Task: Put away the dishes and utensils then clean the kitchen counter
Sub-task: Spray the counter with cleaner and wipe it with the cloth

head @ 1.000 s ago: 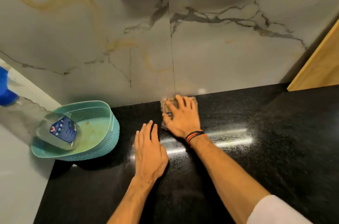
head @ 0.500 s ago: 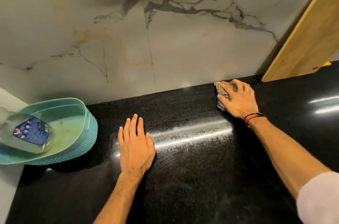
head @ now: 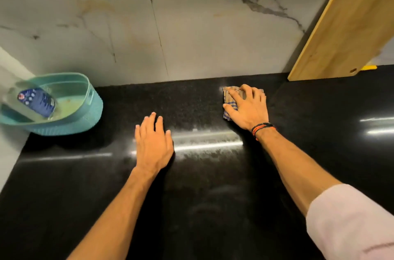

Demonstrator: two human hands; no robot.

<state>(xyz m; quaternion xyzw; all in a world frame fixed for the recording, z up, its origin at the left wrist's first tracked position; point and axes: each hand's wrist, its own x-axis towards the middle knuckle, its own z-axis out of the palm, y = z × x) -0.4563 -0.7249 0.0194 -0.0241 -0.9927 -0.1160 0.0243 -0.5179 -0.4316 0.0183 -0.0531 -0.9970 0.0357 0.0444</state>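
A black stone counter (head: 202, 195) fills the lower view, with streaky wet marks in its middle. My right hand (head: 248, 108) presses flat on a folded checked cloth (head: 229, 100) near the back wall, right of centre; only the cloth's left and top edges show. My left hand (head: 152, 144) lies flat on the counter, fingers spread, holding nothing, about a hand's width left of and nearer than the cloth.
A teal plastic basket (head: 89, 114) sits in the back left corner with a clear spray bottle (head: 32, 102) with a blue label lying in it. A wooden board (head: 345, 29) leans on the marble wall at back right. A white side wall bounds the left.
My right hand slid the cloth along the back of the counter from the middle toward the right, then slightly back. My left hand stayed planted on the counter.
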